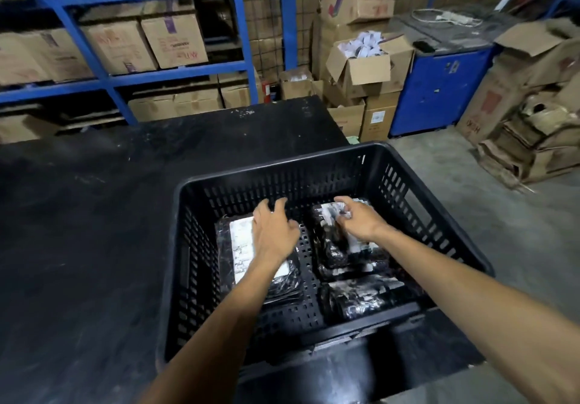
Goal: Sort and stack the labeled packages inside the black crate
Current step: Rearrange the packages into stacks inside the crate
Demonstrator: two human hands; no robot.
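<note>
A black slatted crate (282, 165) stands at the near right of a black table. Inside on the left lies a flat black-wrapped package with a white label (241, 246). My left hand (273, 231) rests over its far end with fingers spread. On the right a stack of black-wrapped labeled packages (332, 246) fills the far corner. My right hand (357, 218) lies on top of it, fingers curled at the label's edge. Another black-wrapped package (361, 297) lies nearer me on the right.
The black table (94, 215) stretches left and away from the crate. Blue shelving (150, 36) with cardboard boxes stands behind it. Open cardboard boxes (367, 64), a blue cabinet (439, 89) and flattened cartons (527, 140) crowd the grey floor at right.
</note>
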